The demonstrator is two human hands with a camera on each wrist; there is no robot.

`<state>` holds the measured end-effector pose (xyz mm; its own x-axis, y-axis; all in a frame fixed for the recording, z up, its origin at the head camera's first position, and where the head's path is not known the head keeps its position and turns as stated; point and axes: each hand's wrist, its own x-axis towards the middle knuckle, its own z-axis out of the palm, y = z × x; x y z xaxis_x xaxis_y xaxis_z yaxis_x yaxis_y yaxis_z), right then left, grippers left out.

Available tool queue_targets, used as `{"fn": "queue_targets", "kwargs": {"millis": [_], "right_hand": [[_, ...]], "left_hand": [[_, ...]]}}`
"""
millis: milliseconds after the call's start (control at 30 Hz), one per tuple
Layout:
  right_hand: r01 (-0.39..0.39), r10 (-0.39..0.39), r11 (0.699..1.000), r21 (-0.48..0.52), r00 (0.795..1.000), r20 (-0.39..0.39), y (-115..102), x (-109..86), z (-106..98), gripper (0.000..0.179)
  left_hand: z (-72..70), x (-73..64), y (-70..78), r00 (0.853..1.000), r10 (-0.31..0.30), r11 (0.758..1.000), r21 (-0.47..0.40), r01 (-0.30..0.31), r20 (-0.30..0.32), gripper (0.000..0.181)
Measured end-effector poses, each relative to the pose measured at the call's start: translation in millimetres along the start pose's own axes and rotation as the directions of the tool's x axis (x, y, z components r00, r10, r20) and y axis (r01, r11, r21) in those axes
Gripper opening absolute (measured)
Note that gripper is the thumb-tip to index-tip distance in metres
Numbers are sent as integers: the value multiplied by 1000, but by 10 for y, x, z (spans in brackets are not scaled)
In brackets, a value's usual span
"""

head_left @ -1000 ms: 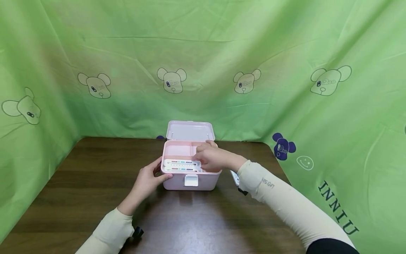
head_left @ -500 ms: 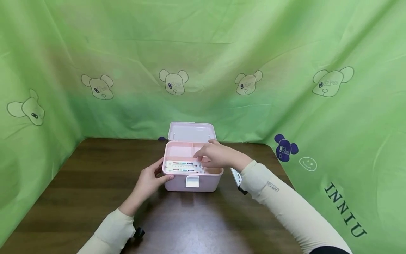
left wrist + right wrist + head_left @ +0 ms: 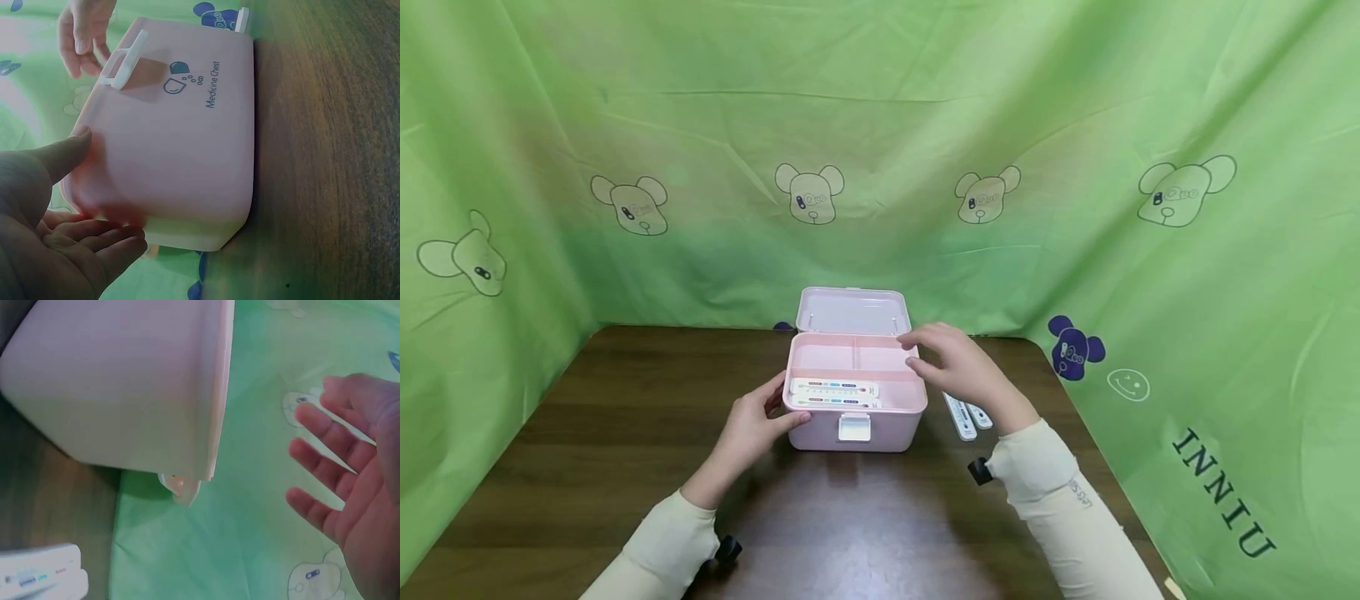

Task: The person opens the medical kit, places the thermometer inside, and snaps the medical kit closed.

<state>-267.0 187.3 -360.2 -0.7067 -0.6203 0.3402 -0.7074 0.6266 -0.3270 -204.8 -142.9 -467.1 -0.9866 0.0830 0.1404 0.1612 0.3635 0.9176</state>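
Observation:
A pink medicine chest [image 3: 891,427] stands on the table with its lid [image 3: 852,310] raised behind it. My left hand [image 3: 752,425] holds its front left corner, thumb on the front near the rim and fingers against the side. Two slim white cases [image 3: 831,388] with coloured print lie in the front compartment. Above the chest's right rim, my right hand [image 3: 958,362] hovers with relaxed, spread fingers and nothing in them. In the right wrist view these fingers [image 3: 319,465] are apart from the chest's wall [image 3: 125,387].
On the brown table [image 3: 850,533], right of the chest, lie two more slim white cases [image 3: 961,419], partly under my right forearm. A white latch [image 3: 854,427] hangs at the chest's front. Green printed cloth [image 3: 880,100] rises behind and at both sides of the table.
My right hand has lifted out of the chest and moved right, uncovering its right compartments and the cases on the table. My left hand keeps its hold on the corner.

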Motion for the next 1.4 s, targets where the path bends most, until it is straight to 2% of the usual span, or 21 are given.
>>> {"fn": "queue_targets", "kwargs": {"millis": [200, 367, 667, 933, 1100, 1267, 1400], "right_hand": [[5, -7, 1000, -13, 989, -144, 13, -233, 37, 29], [-5, 5, 1000, 0, 967, -253, 55, -439, 77, 30], [-6, 24, 999, 50, 928, -372, 205, -679, 176, 34], [-80, 88, 996, 37, 917, -389, 386, -803, 141, 42], [-167, 173, 985, 47, 910, -377, 559, -925, 99, 48], [-261, 270, 963, 72, 906, -324, 795, -1024, 122, 53], [-352, 366, 931, 99, 890, -274, 957, -1129, 189, 56]], "left_hand": [[11, 13, 0, 1000, -9, 1000, 11, 9, 4, 83], [13, 19, 19, 1000, -4, 1000, -3, 4, 4, 82], [8, 14, 44, 1000, 0, 1000, 10, 0, 14, 82], [-13, -8, 20, 1000, -8, 1000, 10, 8, 12, 83], [-26, -3, 13, 1000, 4, 1000, 21, -4, 16, 83], [-32, -1, 13, 1000, 19, 1000, 13, -19, 15, 82], [-6, -5, -6, 1000, 21, 1000, 10, -21, 17, 82]]}}
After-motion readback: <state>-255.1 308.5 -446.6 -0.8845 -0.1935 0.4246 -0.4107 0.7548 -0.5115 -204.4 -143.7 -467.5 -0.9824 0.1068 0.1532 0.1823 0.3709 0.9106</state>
